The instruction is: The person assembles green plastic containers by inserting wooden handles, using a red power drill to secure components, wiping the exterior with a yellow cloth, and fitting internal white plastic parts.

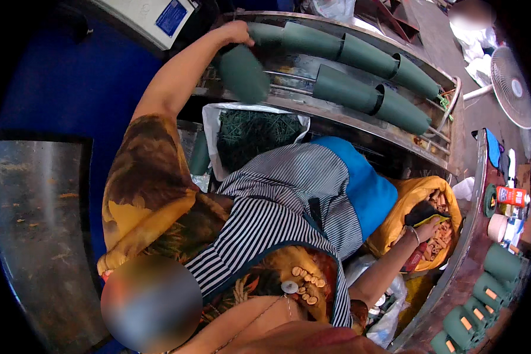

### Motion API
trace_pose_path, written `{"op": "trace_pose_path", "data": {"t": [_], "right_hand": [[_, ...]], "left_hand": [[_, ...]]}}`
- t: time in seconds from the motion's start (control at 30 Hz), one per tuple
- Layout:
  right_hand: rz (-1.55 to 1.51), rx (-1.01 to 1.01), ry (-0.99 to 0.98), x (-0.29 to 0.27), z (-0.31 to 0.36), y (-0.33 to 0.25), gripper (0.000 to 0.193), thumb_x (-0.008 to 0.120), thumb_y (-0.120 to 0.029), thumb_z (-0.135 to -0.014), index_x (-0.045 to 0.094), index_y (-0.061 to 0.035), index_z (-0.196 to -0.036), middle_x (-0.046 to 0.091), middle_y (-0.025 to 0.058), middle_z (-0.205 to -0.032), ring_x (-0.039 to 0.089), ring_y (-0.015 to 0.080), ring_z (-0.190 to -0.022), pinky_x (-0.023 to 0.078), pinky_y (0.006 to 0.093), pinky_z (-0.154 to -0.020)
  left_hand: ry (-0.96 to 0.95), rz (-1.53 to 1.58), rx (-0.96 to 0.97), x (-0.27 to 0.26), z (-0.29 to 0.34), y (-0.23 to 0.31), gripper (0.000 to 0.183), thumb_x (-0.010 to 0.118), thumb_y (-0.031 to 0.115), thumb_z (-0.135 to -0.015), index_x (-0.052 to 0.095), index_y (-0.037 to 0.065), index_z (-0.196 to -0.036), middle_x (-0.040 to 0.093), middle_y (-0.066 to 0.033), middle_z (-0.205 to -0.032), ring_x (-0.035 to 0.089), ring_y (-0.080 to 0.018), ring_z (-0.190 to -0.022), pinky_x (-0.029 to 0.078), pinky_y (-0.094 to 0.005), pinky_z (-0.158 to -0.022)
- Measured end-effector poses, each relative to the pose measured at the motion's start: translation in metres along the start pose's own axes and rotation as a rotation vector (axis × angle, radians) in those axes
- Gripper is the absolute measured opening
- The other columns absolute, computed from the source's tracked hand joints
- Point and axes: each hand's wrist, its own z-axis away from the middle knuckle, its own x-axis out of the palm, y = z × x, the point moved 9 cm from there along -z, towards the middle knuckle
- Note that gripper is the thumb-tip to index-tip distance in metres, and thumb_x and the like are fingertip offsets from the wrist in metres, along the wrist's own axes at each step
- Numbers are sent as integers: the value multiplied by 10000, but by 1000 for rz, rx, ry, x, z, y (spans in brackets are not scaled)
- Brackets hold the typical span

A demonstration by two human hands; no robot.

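My left hand (235,33) is stretched far out to the upper left, its fingers curled at the upper end of a dark green tube (245,74). That tube hangs tilted and is blurred by motion. Just beside the hand begins a row of similar green tubes (312,40) lying on a metal rack (289,82). My right hand (429,228) reaches into a yellow sack (389,221) holding many small orange-brown pieces (439,242). Its fingers are bent by a dark item with a yellow edge (425,213); what they grip, if anything, is hidden.
A white sack (212,135) of green strands stands below the rack. Along the right, a table edge (454,283) carries green tubes with orange pieces (463,324), a red can (510,196) and a tape roll (497,227). A white fan (516,88) stands behind, near another person.
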Motion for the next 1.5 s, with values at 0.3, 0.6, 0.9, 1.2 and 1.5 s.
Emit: {"op": "trace_pose_path", "data": {"t": [0.3,0.6,0.9,1.2,1.5], "right_hand": [[-254,-55,-327,137,100,-65,511,538,-342,-958,466,3,-1329,542,108,-1277,534,231,-1142,431,334,-984],[25,-514,-582,291,281,-160,398,561,-191,-924,488,29,-1248,552,185,-1157,512,276,-1057,407,379,-944],[421,-1747,-655,411,446,-267,409,663,-335,-748,644,-144,-1110,507,44,-1324,312,365,-1343,148,618,-1102],[-738,304,-997,456,318,-150,677,548,-572,-891,474,-44,-1309,525,118,-1300,514,282,-1169,385,404,-1034],[-346,12,-1265,391,365,-77,554,372,-480,-996,413,-84,-1382,475,73,-1379,445,273,-1257,348,396,-1080]], "left_hand": [[819,1191,126,-79,88,-23,498,640,309,-896,503,24,-1281,433,-162,-1397,362,-323,-1324,291,-491,-1076],[1303,1021,402,-124,163,43,292,664,83,-834,532,60,-1093,534,-109,-1299,485,-292,-1182,351,-390,-1015],[1411,584,542,-126,263,118,426,584,474,-898,506,80,-1038,451,-178,-1354,390,-374,-1271,217,-528,-1090],[1348,799,412,-103,248,148,365,592,445,-899,535,113,-1040,592,-34,-1192,495,-226,-1170,180,-491,-1117],[-531,2600,114,31,176,144,466,465,403,-991,580,-1,-1191,639,-86,-1125,625,-199,-985,506,-330,-868]]}}
